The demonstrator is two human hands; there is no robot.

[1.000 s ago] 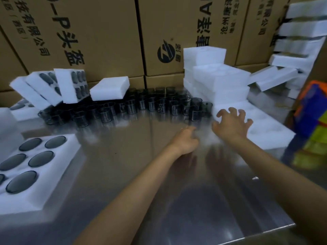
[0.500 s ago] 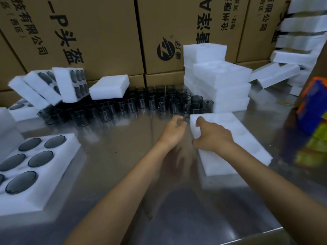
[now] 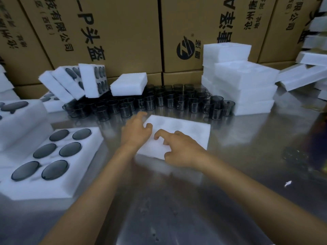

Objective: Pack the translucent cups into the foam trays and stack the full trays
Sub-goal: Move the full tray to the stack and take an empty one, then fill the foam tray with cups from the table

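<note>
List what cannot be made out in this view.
- Empty tray: pockets washed out and blurred; near edge hidden by left hand and right hand.
- Cups: back rows hidden by front ones; count unclear.
- Full tray: near left corner cut off by frame edge.

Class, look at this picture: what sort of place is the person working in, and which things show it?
Probably a packing bench in a factory or warehouse: printed cardboard cartons stacked behind, rows of identical translucent cups on a steel table, and white foam trays piled up.
</note>
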